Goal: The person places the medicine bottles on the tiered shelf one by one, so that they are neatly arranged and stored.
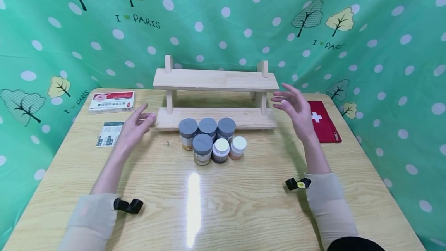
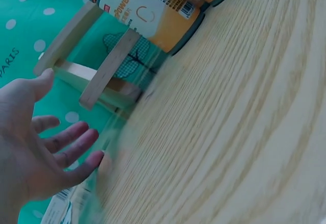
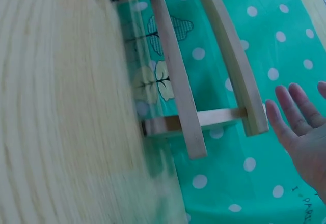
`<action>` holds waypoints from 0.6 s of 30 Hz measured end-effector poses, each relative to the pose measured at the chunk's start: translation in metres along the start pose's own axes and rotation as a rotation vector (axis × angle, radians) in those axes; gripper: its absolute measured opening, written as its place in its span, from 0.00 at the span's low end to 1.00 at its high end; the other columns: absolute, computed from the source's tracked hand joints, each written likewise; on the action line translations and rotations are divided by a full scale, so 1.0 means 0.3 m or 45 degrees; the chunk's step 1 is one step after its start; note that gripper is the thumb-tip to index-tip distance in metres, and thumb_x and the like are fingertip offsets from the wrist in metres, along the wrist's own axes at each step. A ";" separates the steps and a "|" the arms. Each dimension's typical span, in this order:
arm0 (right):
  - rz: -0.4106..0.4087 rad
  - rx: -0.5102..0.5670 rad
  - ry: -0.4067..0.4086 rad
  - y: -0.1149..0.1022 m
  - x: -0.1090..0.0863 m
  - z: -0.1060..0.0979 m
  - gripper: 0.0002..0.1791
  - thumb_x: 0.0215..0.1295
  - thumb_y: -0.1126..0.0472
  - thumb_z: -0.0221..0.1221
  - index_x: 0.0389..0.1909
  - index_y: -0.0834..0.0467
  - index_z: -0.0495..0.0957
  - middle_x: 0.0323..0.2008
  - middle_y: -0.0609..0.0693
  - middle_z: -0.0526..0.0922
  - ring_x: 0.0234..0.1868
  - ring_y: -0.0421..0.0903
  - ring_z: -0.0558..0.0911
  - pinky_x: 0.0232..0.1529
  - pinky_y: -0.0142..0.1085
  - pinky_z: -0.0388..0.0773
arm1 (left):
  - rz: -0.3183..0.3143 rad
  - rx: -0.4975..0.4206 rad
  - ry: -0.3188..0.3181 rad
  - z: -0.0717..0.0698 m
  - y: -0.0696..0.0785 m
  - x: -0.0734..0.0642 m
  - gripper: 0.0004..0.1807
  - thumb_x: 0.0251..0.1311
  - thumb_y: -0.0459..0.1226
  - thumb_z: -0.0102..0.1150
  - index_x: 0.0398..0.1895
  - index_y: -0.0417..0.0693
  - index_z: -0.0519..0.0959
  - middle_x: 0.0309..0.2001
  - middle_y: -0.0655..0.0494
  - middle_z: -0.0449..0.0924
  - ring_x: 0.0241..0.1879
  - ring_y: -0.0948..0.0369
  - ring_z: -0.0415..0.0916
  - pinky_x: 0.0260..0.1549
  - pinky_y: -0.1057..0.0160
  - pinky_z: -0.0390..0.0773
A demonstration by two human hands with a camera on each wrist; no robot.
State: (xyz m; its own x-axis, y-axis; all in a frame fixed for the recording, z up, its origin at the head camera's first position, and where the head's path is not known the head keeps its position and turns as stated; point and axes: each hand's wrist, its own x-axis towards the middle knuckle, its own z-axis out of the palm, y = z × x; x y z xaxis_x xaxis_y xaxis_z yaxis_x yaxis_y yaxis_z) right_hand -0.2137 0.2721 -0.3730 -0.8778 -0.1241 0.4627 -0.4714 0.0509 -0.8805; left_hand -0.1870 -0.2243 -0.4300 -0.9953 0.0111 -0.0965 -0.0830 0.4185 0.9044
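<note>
A two-tier wooden shelf rack (image 1: pixel 216 79) stands at the back of the table. My left hand (image 1: pixel 137 127) is beside the left end of its lower board, with loosely bent fingers and nothing in them. In the left wrist view the left hand (image 2: pixel 43 142) has its fingers spread apart. My right hand (image 1: pixel 294 109) is raised by the right end of the upper board, also holding nothing; the right wrist view shows its fingers (image 3: pixel 293 107) extended near the board's end. In front of the rack, jars with grey lids (image 1: pixel 202 144) and two white-capped bottles (image 1: pixel 221 148) are grouped closely together.
At the back left lies a red-and-white box (image 1: pixel 112 102), with a blue-and-white packet (image 1: pixel 110 134) nearer the front. A red pouch with a white cross (image 1: pixel 322 121) lies at the right. A green dotted cloth (image 1: pixel 223 22) hangs behind and around the table (image 1: pixel 244 204).
</note>
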 end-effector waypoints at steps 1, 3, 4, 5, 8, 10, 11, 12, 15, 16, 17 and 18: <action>0.004 -0.003 -0.023 0.001 -0.002 0.006 0.28 0.74 0.67 0.53 0.74 0.60 0.67 0.57 0.61 0.82 0.56 0.49 0.87 0.57 0.38 0.87 | -0.006 -0.014 -0.009 0.003 0.000 0.001 0.43 0.76 0.58 0.47 0.85 0.56 0.44 0.77 0.34 0.62 0.72 0.39 0.67 0.69 0.40 0.73; 0.014 -0.004 -0.063 0.003 -0.005 0.016 0.28 0.74 0.68 0.53 0.74 0.59 0.67 0.58 0.63 0.82 0.56 0.49 0.87 0.57 0.38 0.86 | -0.015 -0.026 -0.024 0.008 0.002 0.003 0.43 0.76 0.59 0.47 0.85 0.55 0.45 0.76 0.34 0.63 0.72 0.39 0.67 0.70 0.40 0.73; 0.016 -0.006 -0.084 0.003 -0.007 0.020 0.28 0.73 0.68 0.53 0.74 0.59 0.67 0.58 0.64 0.82 0.56 0.49 0.87 0.57 0.38 0.86 | -0.020 -0.021 -0.031 0.011 0.003 0.003 0.43 0.76 0.59 0.47 0.85 0.55 0.45 0.76 0.34 0.63 0.72 0.38 0.67 0.70 0.40 0.72; 0.018 -0.007 -0.107 0.004 -0.008 0.024 0.28 0.73 0.69 0.53 0.74 0.59 0.68 0.58 0.64 0.82 0.56 0.49 0.87 0.57 0.37 0.86 | -0.027 -0.019 -0.039 0.013 0.004 0.005 0.43 0.76 0.59 0.47 0.85 0.54 0.45 0.76 0.34 0.63 0.72 0.38 0.67 0.70 0.39 0.71; 0.020 -0.007 -0.189 0.004 -0.011 0.034 0.29 0.71 0.71 0.53 0.73 0.63 0.67 0.58 0.64 0.82 0.56 0.52 0.87 0.57 0.37 0.87 | -0.053 -0.005 -0.063 0.017 0.003 0.006 0.44 0.75 0.61 0.46 0.85 0.54 0.46 0.76 0.33 0.63 0.71 0.37 0.68 0.71 0.38 0.69; 0.031 -0.021 -0.252 0.002 -0.013 0.041 0.29 0.70 0.71 0.54 0.73 0.65 0.67 0.58 0.65 0.82 0.56 0.53 0.87 0.57 0.38 0.86 | -0.079 0.004 -0.086 0.018 0.002 0.007 0.44 0.75 0.63 0.45 0.85 0.54 0.46 0.76 0.34 0.63 0.71 0.37 0.68 0.73 0.37 0.66; 0.044 -0.019 -0.288 0.001 -0.015 0.044 0.29 0.70 0.72 0.54 0.72 0.65 0.67 0.59 0.67 0.81 0.56 0.54 0.86 0.58 0.39 0.86 | -0.089 0.002 -0.097 0.018 0.000 0.007 0.44 0.74 0.63 0.45 0.85 0.55 0.46 0.77 0.34 0.63 0.71 0.37 0.67 0.73 0.37 0.65; 0.061 -0.022 -0.325 -0.001 -0.016 0.048 0.30 0.69 0.72 0.54 0.72 0.65 0.67 0.59 0.68 0.80 0.57 0.54 0.86 0.58 0.40 0.86 | -0.096 0.006 -0.107 0.018 -0.001 0.008 0.44 0.74 0.63 0.44 0.85 0.55 0.46 0.77 0.34 0.62 0.71 0.36 0.67 0.73 0.37 0.64; 0.126 -0.052 -0.437 -0.006 -0.022 0.062 0.29 0.69 0.71 0.57 0.71 0.61 0.69 0.60 0.72 0.78 0.58 0.56 0.85 0.60 0.45 0.85 | -0.106 0.010 -0.131 0.020 -0.002 0.011 0.44 0.74 0.64 0.44 0.85 0.55 0.48 0.77 0.34 0.62 0.71 0.37 0.66 0.73 0.37 0.63; 0.151 -0.062 -0.474 -0.006 -0.024 0.066 0.29 0.69 0.70 0.59 0.71 0.59 0.69 0.61 0.73 0.77 0.59 0.57 0.84 0.60 0.46 0.85 | -0.106 0.012 -0.137 0.020 -0.001 0.013 0.44 0.74 0.64 0.44 0.84 0.55 0.48 0.77 0.34 0.62 0.71 0.38 0.66 0.73 0.37 0.63; 0.180 -0.077 -0.509 -0.007 -0.026 0.071 0.29 0.69 0.70 0.60 0.71 0.58 0.70 0.61 0.73 0.77 0.59 0.57 0.84 0.61 0.47 0.85 | -0.107 0.015 -0.142 0.021 -0.001 0.015 0.44 0.74 0.64 0.44 0.84 0.55 0.49 0.77 0.34 0.62 0.71 0.38 0.66 0.73 0.38 0.64; 0.204 -0.094 -0.542 -0.005 -0.028 0.075 0.29 0.68 0.69 0.61 0.70 0.57 0.70 0.61 0.73 0.76 0.60 0.57 0.83 0.61 0.48 0.84 | -0.109 0.019 -0.146 0.021 0.000 0.016 0.44 0.74 0.64 0.44 0.84 0.54 0.50 0.77 0.34 0.62 0.71 0.38 0.66 0.73 0.38 0.64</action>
State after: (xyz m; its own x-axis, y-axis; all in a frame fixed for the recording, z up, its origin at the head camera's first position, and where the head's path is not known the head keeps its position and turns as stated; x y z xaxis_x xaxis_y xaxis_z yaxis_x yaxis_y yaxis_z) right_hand -0.2037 0.2507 -0.3778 -0.8339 -0.5042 0.2243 -0.3510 0.1708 -0.9207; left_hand -0.1916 -0.2183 -0.4331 -0.9721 0.0784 -0.2209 -0.1658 0.4361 0.8845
